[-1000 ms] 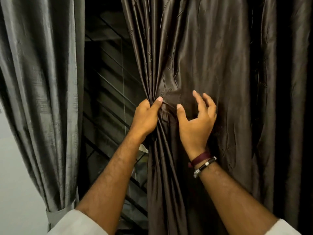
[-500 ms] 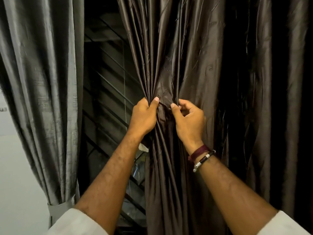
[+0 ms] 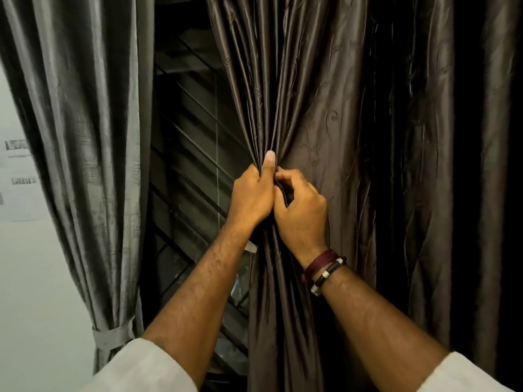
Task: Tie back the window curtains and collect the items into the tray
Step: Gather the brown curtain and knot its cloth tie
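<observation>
A dark brown satin curtain (image 3: pixel 339 114) hangs over the right half of the window, its left edge bunched into tight pleats. My left hand (image 3: pixel 250 196) grips that bunch, thumb pointing up along the folds. My right hand (image 3: pixel 301 213) sits right against it, fingers curled and pinching more of the same fabric into the bunch. A grey curtain (image 3: pixel 79 123) hangs at the left, gathered low down by a grey tie-back band (image 3: pixel 113 336). No tray or loose items show in the view.
Between the two curtains a dark window (image 3: pixel 186 165) with slanted metal bars shows. A pale wall (image 3: pixel 31 278) with small printed labels lies at the far left. A bit of white cloth (image 3: pixel 251 247) peeks out behind my left wrist.
My right hand was spread open on the fabric, then curled and slid left with a fold until it met my left hand. The gathered bunch is thicker; my left hand kept its grip.
</observation>
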